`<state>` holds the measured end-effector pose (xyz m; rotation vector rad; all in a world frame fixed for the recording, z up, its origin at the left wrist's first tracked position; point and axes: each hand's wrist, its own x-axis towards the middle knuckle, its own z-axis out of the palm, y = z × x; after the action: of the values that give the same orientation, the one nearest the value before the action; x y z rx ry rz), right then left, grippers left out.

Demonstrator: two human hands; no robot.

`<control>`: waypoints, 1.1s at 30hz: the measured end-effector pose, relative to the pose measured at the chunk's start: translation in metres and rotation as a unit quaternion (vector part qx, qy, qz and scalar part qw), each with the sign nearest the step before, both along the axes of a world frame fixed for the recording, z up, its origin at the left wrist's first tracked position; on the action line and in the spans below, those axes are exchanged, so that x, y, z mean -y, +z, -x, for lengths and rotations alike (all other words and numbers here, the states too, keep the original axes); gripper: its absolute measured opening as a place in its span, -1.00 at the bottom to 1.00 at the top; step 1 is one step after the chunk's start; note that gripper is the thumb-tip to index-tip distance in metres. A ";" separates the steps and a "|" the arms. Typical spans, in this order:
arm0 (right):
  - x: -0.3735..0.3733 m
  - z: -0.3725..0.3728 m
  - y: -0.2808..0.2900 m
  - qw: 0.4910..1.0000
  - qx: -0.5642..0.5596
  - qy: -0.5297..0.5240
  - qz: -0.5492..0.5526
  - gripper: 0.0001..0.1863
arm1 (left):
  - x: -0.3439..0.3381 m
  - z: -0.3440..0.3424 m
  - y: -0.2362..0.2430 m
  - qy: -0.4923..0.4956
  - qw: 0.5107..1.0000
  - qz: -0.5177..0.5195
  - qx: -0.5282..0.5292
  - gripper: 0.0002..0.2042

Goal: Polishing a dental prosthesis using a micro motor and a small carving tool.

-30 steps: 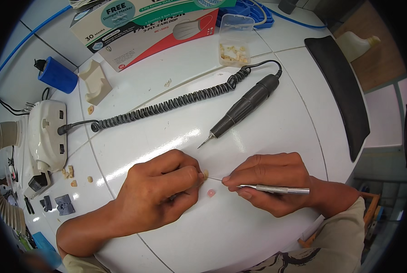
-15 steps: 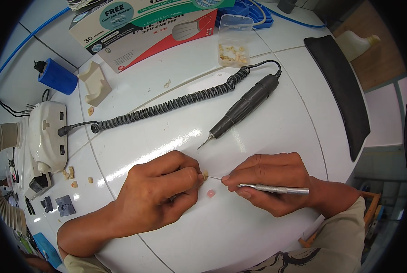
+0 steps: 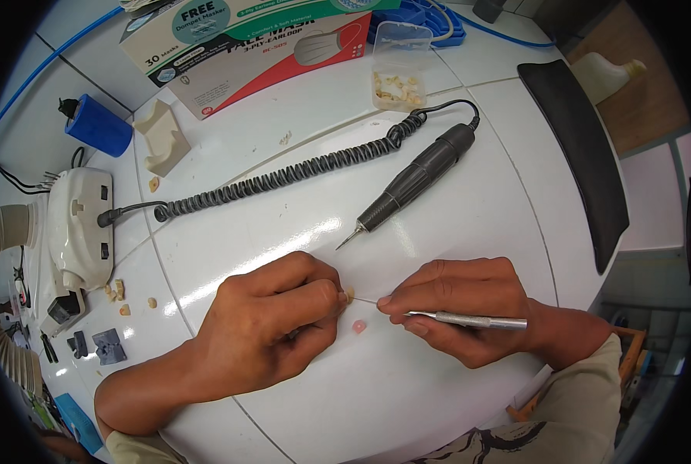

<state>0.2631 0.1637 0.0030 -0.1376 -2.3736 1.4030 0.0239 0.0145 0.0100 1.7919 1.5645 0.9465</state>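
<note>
Pinched between the fingertips of my left hand [image 3: 279,313] is a small yellowish tooth-like piece [image 3: 351,294], mostly hidden by the fingers. My right hand [image 3: 461,305] grips a slim metal hand instrument [image 3: 477,319] like a pen, its knurled handle pointing right. The instrument's thin shaft reaches left, and its tip meets the piece or lies right beside it; I cannot tell which. A small round pink bit [image 3: 359,327] lies on the white tiled table just below the tip. Beyond my hands rests a black rotary handpiece [image 3: 416,178] with a pointed metal bur.
A coiled black cord [image 3: 283,172] links the handpiece to a white control box [image 3: 82,232] at left. Farther back are mask boxes [image 3: 260,69], a clear case of tooth-like pieces [image 3: 398,87] and a blue cup [image 3: 98,126]. A black pad [image 3: 577,162] lines the right edge.
The whole view has shifted very slightly. Both hands keep the same grips on the piece and the instrument, with hardly any movement.
</note>
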 end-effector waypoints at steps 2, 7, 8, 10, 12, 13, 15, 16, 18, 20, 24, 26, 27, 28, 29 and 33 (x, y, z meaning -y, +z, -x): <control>0.000 0.000 0.002 1.000 0.013 0.012 0.005 -0.67 | 0.000 0.000 -0.001 0.001 1.000 -0.004 0.001 -0.88; 0.001 -0.001 0.000 1.000 0.007 0.006 -0.001 -0.67 | 0.000 0.000 0.001 -0.002 1.000 0.009 0.004 -0.88; 0.001 -0.001 -0.001 1.000 0.007 0.005 -0.004 -0.68 | 0.000 0.000 0.000 0.000 1.000 0.004 0.006 -0.88; 0.002 0.000 -0.003 1.000 0.003 0.006 -0.001 -0.67 | 0.000 0.000 -0.001 0.001 1.000 -0.003 0.007 -0.88; 0.002 -0.001 -0.003 1.000 -0.001 0.008 0.001 -0.67 | 0.000 0.000 -0.001 -0.001 1.000 0.002 0.005 -0.89; 0.002 0.000 -0.002 1.000 0.002 0.009 0.001 -0.67 | 0.000 0.000 -0.001 0.000 1.000 0.002 0.004 -0.89; 0.002 0.000 -0.001 1.000 0.004 0.010 0.000 -0.67 | 0.000 0.000 -0.002 -0.001 1.000 -0.010 0.004 -0.89; 0.002 0.000 -0.001 1.000 0.004 0.008 0.003 -0.67 | 0.000 0.000 -0.001 -0.001 1.000 -0.010 0.004 -0.89; 0.001 0.000 -0.001 1.000 0.005 0.005 0.006 -0.67 | 0.000 0.000 0.000 0.000 1.000 0.004 0.005 -0.89; 0.001 -0.001 -0.001 1.000 0.004 0.000 0.004 -0.68 | 0.000 0.000 0.000 -0.001 1.000 0.002 0.006 -0.89; 0.000 -0.001 -0.001 1.000 0.004 0.004 -0.002 -0.67 | -0.001 0.000 -0.001 -0.004 1.000 -0.005 -0.002 -0.88; 0.001 -0.001 0.000 1.000 0.013 0.013 0.007 -0.68 | 0.000 -0.001 -0.003 0.000 1.000 -0.013 0.000 -0.88; 0.001 0.000 0.000 1.000 0.012 0.012 0.006 -0.68 | 0.000 -0.001 -0.003 0.004 1.000 -0.020 0.003 -0.88; 0.001 0.000 0.000 1.000 0.013 0.010 0.007 -0.68 | 0.000 -0.001 -0.003 0.003 1.000 -0.020 0.003 -0.88; 0.001 0.000 0.001 1.000 0.013 0.008 0.008 -0.68 | 0.000 -0.001 -0.002 0.001 1.000 -0.016 0.004 -0.88; 0.001 0.000 0.001 1.000 0.009 0.003 0.003 -0.68 | 0.000 -0.001 -0.002 0.000 1.000 -0.020 0.003 -0.88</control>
<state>0.2632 0.1628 0.0038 -0.1463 -2.3872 1.4176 0.0246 0.0148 0.0079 1.8145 1.5520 0.9890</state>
